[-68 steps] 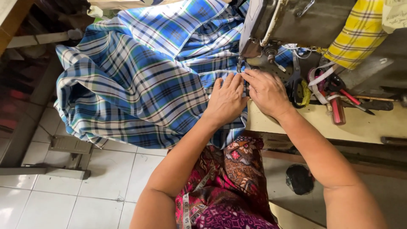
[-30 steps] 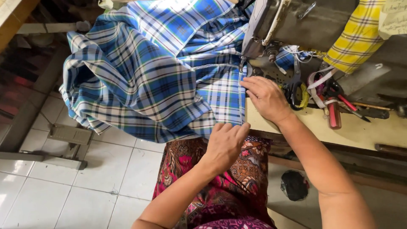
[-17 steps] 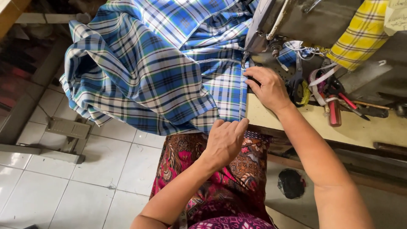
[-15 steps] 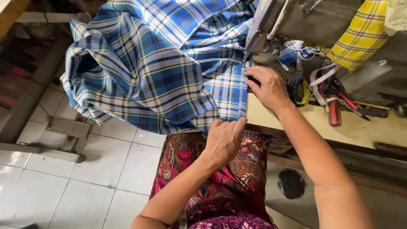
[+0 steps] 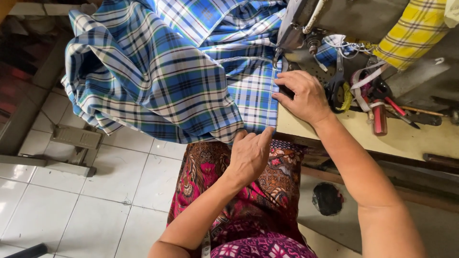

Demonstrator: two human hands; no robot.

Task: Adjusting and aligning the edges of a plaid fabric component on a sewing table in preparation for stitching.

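A large blue plaid cloth (image 5: 158, 71) hangs off the sewing table (image 5: 411, 143) and runs under the needle of a grey sewing machine (image 5: 334, 24). My right hand (image 5: 301, 95) lies flat on the cloth's edge just below the needle, fingers pressing it to the table. My left hand (image 5: 248, 155) pinches the cloth's lower hem where it hangs over my lap, thumb and fingers closed on the fabric.
Scissors (image 5: 337, 83), a red-handled tool (image 5: 380, 117) and thread clutter lie right of the machine. A yellow plaid cloth (image 5: 411, 28) drapes at the top right. My lap wears a red patterned skirt (image 5: 239, 205). White floor tiles (image 5: 71, 210) and a metal frame foot (image 5: 71, 138) are at left.
My left hand has left the table beside the needle and dropped to the cloth's lower hem. The right hand stays at the needle. The view has shifted slightly.
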